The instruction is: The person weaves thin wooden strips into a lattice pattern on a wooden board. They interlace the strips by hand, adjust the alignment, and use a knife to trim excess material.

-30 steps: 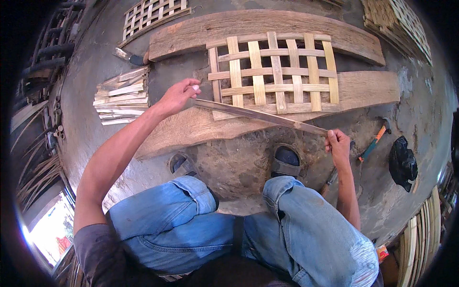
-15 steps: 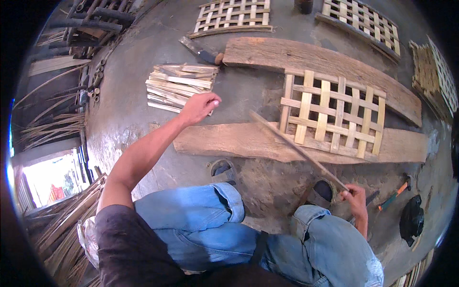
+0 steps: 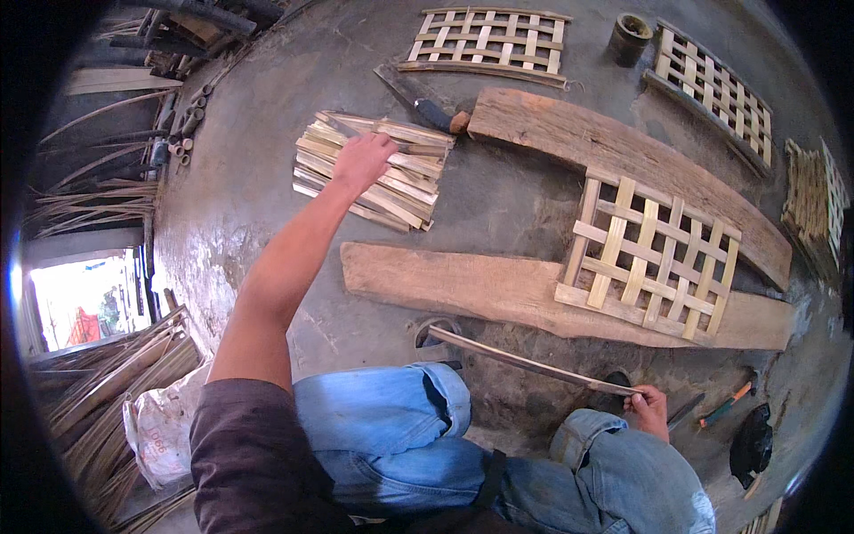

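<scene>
My left hand rests palm down over a pile of split bamboo strips, fingers apart and bent down at the tips. Whether they touch a strip beneath is hidden. In my right hand, at the right knee, one end of a long thin bamboo strip is pinched between thumb and fingers. The strip stretches leftward in front of my legs. Beyond it, an open-weave bamboo panel leans across two wooden planks, the near plank and the far plank.
Finished woven panels lie at the back, with another at the far right. A large knife lies beyond the pile. A dark cylindrical pot stands behind. At right are an orange-and-green handled tool and a black bag.
My left hand has moved forward onto the bamboo pile. The strip in my right hand has swung closer to my legs, its free end now lower. The view has shifted leftward.
</scene>
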The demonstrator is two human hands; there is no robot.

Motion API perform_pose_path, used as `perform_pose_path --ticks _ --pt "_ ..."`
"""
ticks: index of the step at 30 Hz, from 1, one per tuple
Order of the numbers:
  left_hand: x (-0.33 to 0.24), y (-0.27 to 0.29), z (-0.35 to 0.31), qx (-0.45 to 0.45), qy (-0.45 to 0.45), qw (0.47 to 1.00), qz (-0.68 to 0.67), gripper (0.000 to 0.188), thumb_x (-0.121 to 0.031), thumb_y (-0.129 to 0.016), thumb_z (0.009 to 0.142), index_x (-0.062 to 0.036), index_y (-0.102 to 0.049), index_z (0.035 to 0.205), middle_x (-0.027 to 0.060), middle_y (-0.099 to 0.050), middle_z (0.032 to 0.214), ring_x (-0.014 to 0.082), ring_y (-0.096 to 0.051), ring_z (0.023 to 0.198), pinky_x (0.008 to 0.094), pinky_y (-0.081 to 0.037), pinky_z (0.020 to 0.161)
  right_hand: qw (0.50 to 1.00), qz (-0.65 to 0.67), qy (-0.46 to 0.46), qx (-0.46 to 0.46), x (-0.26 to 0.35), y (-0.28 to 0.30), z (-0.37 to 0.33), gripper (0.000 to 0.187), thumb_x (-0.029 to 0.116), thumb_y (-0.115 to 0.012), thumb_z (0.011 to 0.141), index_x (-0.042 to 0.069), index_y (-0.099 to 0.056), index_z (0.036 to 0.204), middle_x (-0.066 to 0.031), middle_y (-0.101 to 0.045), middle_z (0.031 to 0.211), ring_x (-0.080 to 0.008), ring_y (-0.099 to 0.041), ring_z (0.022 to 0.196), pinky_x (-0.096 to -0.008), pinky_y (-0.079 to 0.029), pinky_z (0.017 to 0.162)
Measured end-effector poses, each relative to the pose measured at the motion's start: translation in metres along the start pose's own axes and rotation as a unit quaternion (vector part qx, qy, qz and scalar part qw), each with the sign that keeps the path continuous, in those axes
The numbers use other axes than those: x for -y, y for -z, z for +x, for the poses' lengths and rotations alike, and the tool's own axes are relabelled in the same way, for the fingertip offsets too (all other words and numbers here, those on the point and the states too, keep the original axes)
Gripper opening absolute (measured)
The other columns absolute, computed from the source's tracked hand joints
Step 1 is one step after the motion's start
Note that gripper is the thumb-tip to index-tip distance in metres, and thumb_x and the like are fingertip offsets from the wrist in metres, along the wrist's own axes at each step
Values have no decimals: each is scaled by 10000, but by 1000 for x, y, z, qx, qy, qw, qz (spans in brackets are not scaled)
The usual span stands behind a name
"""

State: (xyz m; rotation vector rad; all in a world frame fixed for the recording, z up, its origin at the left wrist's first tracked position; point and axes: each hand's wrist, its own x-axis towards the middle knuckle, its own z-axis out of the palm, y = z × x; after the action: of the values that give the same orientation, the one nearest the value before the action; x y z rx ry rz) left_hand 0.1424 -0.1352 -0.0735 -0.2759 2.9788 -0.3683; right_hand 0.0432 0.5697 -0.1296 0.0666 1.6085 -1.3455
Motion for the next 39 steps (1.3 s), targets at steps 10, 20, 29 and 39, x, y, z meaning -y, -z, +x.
perform_pose_path --ticks 10,20,29,39 --pt "29 -10 11 42 -62 997 -22 190 -119 -567 842 -141 -637 1017 36 -633 989 229 -620 985 375 -474 849 996 15 -71 54 21 -72 23 161 114 -615 916 9 -580 1033 -90 -680 858 -147 -647 734 -281 -530 666" --pt "37 14 13 120 -82 988 -41 134 -107 -577 840 -108 -646 954 85 -594 999 292 -593 1009 424 -498 830 995 -55 -35 82 32 -90 46 195 101 -623 911 -4 -587 1072 -87 -694 894 -124 -649 765 -255 -516 676" --pt "56 36 10 91 -29 992 -85 170 -160 -557 896 -76 -611 1035 114 -603 1068 340 -590 994 447 -480 862 998 -49 -12 46 43 -103 48 331 80 -622 896 22 -589 1220 -96 -703 937 -132 -651 787 -273 -514 694" --pt "-22 120 48 -128 -106 983 -73 306 -153 -591 901 -195 -591 1204 68 -586 847 250 -614 689 385 -523 566 883 -357 232 -196 75 -86 17 327 185 -658 883 64 -605 1182 -114 -682 882 -245 -646 719 -334 -521 680"
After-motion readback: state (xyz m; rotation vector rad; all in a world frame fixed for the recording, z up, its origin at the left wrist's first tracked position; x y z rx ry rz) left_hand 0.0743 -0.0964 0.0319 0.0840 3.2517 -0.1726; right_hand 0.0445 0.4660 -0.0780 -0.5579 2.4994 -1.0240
